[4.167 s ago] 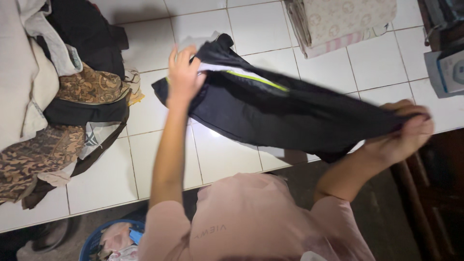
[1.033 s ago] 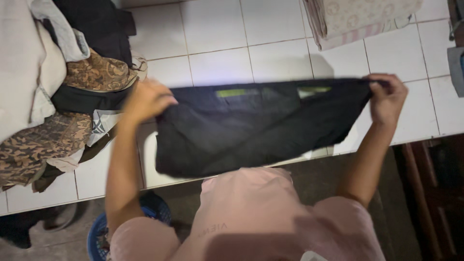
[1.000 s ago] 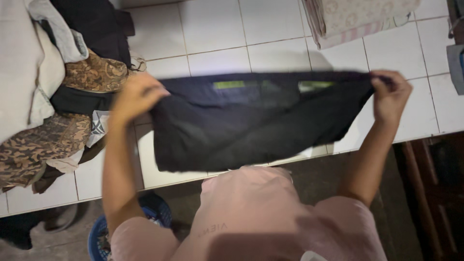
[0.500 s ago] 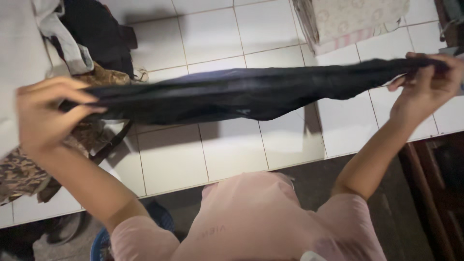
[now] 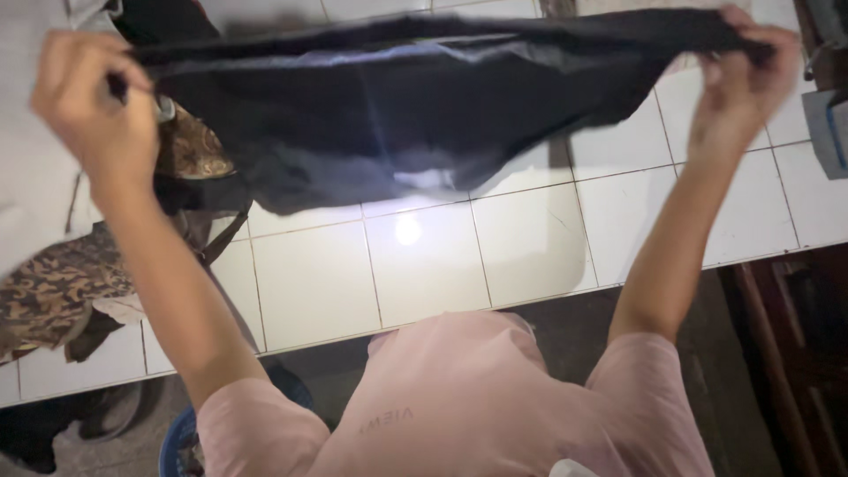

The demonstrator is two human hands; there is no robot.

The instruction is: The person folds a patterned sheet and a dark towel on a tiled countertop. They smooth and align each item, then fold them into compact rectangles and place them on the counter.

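Both hands lifted dark garment (image 5: 415,106) higher, spread

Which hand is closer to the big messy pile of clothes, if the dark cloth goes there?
Probably the left hand. It grips one end of the dark cloth right over the clothes pile, while the right hand holds the other end far across the white tiled counter.

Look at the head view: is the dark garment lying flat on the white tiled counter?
No: the dark garment hangs in the air, stretched between the left hand and right hand above the white tiled counter.
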